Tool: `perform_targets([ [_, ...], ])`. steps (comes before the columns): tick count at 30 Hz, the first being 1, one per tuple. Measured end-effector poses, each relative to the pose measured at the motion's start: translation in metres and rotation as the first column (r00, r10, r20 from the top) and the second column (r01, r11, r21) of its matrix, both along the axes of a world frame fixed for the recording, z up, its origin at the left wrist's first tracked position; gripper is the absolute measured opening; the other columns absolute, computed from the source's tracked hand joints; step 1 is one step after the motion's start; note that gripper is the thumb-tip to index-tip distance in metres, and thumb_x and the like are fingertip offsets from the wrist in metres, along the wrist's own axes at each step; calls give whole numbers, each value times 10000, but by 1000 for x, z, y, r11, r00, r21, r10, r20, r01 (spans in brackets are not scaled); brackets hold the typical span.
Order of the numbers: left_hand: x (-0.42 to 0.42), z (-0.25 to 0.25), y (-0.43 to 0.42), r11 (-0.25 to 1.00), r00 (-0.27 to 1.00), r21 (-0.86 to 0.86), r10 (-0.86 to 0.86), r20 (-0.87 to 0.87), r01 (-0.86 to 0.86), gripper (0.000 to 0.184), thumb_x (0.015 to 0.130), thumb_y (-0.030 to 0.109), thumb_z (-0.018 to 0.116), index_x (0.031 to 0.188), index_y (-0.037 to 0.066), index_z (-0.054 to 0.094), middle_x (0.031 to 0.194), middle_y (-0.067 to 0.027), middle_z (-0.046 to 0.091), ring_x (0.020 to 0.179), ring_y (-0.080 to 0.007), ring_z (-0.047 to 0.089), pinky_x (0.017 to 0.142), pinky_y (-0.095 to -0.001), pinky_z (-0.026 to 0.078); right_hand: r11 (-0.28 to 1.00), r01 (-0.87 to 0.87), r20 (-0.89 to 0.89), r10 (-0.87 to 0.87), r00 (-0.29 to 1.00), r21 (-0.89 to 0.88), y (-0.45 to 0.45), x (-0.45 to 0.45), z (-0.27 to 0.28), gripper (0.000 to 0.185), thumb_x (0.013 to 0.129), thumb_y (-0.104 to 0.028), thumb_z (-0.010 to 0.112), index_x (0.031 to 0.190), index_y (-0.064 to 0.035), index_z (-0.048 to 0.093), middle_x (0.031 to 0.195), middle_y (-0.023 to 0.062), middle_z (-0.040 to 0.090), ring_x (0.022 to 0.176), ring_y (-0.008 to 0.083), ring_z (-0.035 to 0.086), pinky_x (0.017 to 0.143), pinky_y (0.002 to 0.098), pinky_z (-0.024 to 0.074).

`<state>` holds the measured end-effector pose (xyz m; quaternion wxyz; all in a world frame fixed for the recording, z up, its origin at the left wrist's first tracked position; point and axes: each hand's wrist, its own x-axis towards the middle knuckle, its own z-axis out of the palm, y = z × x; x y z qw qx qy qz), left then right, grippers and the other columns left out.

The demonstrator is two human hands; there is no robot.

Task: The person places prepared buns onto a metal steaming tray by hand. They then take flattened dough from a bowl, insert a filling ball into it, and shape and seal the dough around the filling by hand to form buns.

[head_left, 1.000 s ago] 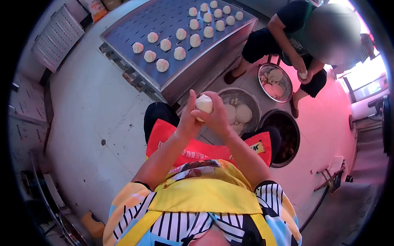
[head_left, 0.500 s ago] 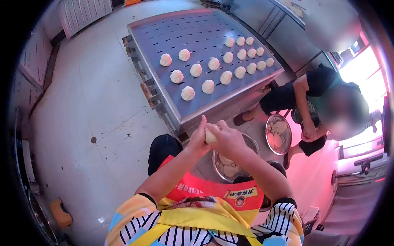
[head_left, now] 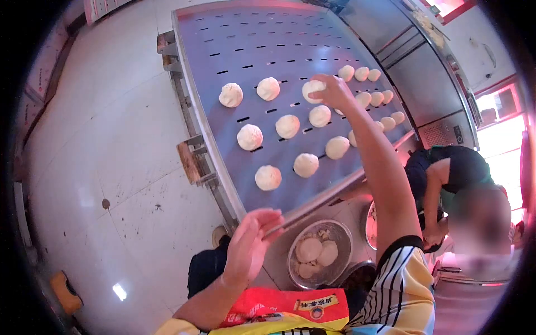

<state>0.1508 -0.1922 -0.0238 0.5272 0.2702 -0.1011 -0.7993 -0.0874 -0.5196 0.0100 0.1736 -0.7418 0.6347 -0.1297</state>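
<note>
My right hand [head_left: 334, 92] reaches over the slotted metal tray [head_left: 234, 53], its fingers around a round white bun [head_left: 313, 91] at the tray's surface. Whether the bun's full weight rests there I cannot tell. Several similar buns, such as this pleated bun [head_left: 249, 137], sit in rows on the tray. My left hand [head_left: 254, 244] is open and holds nothing, near the tray's front edge. Below it to the right, a round metal bowl [head_left: 292, 267] contains smooth white dough pieces [head_left: 309, 250] and small scraps.
At the right a co-worker [head_left: 441, 173] bends over, hands low, beside a second metal bowl [head_left: 371, 226], partly hidden by my right arm. Metal cabinets [head_left: 432, 84] stand behind the tray. Wooden blocks [head_left: 188, 163] jut from the tray's left side, above the tiled floor [head_left: 139, 167].
My hands have parted. The right one has gone forward over the tray with the bun, while the left has opened and dropped lower. My view has moved closer to the tray.
</note>
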Motion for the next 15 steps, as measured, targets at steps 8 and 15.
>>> perform_targets([
  [8,22,-7,-33,987,994,155,27,107,-44,474,920,382,518,1207,14,439,1228,-173,514,1126,-259,504,972,-412,388,988,-139,-233,121,965,-62,-103,-5,-90,539,669,-238,787,1171,-158,608,1103,159,623,1053,306,581,875,407,459],
  [15,18,-13,-44,985,993,159,46,106,-62,471,894,343,559,1203,6,445,1201,-184,531,1113,-275,524,949,-409,418,923,-377,-372,377,848,77,-125,-10,-80,529,678,-245,774,1174,-165,608,1084,161,618,1052,334,572,881,425,458],
])
